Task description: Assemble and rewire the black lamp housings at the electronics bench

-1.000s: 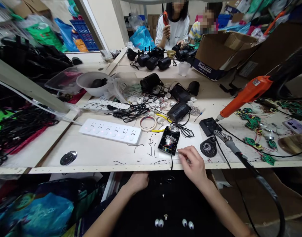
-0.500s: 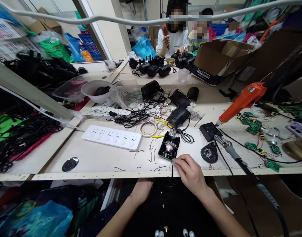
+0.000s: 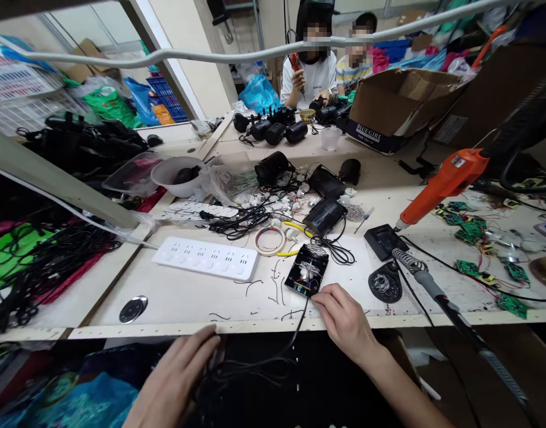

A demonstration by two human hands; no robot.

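Note:
An open black plastic housing [image 3: 295, 276] lies on the bench, with wires and a small circuit board inside. My right hand [image 3: 347, 318] has its fingertips pinched together at the lower right corner of the housing, beside where the black cable [image 3: 302, 321] comes out. That cable runs down over the bench edge to a loose bundle below. At the left end of the bundle, my left hand [image 3: 177, 365] curls around it, its fingers partly blurred and the grip partly hidden underneath.
A white power strip [image 3: 206, 258] and a tape roll [image 3: 270, 240] lie left of the housing. At right are a soldering iron [image 3: 427, 282] in its coil holder, an orange electric screwdriver [image 3: 442, 184] and circuit boards [image 3: 471, 229]. Two people sit across the bench.
My left hand has come out from under the bench edge and moved left, bringing the cable bundle into view. My right hand stays at the housing's corner. The view has shifted slightly.

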